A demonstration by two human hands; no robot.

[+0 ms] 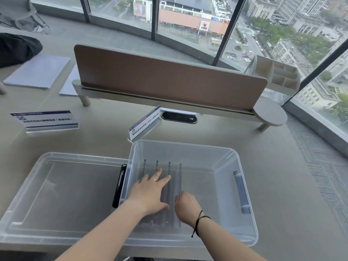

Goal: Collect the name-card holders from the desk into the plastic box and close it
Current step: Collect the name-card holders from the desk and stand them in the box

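A: Where are the hands?

B: Both inside the clear rectangular plastic box (188, 147). The left hand (150, 193) lies flat, fingers straight, on the clear acrylic holders stacked in the box (169, 170); the right hand (186, 206) curls on their right edge.

A: And outside the box?

B: Just behind it, a blue-and-white name-card holder (145, 123); far left, another one (45, 119). The clear lid (56, 194) touches the box's left side.

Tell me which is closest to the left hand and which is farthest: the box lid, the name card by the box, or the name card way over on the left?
From the left hand, inside the plastic box:
1. Box lid, flat on the desk just left of the box.
2. Name card by the box, standing behind the box's back corner.
3. Left name card, far back on the left.
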